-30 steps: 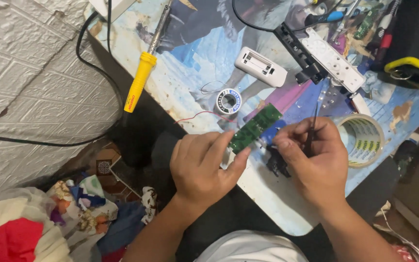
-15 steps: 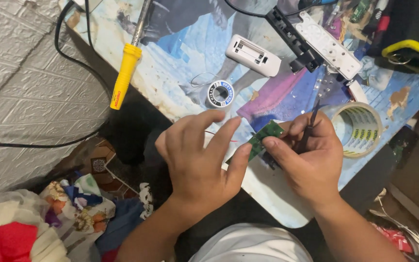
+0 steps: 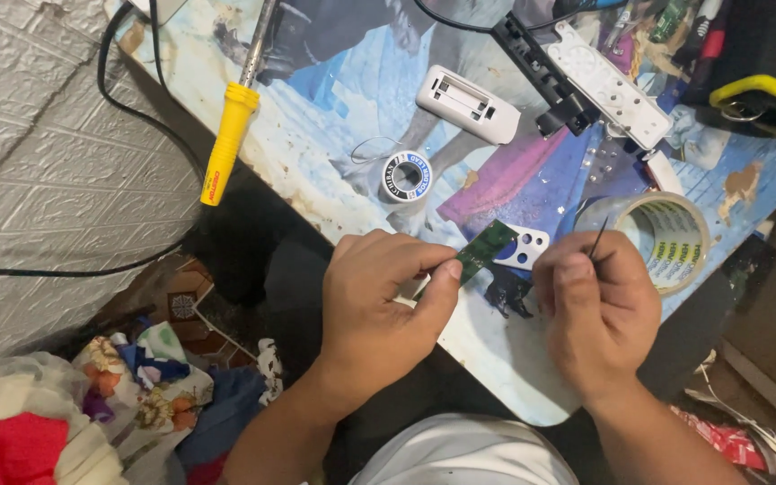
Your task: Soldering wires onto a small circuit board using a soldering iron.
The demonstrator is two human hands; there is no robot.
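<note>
Green circuit board (image 3: 487, 249), held just above the table's (image 3: 316, 135) near edge, pinched at its lower end between thumb and fingers of the left hand (image 3: 383, 310). The right hand (image 3: 596, 310) is clenched around a thin dark tool (image 3: 597, 241), beside the tape roll (image 3: 666, 238); farther off lie a solder spool (image 3: 405, 176) and a yellow-handled soldering iron (image 3: 226, 144).

The left hand (image 3: 379, 301) pinches a green circuit board (image 3: 485, 251) just beside the tape roll (image 3: 666, 238). The right hand (image 3: 596, 310) (fist closed) grips a thin dark tool (image 3: 596, 241) at that roll's near edge
</note>
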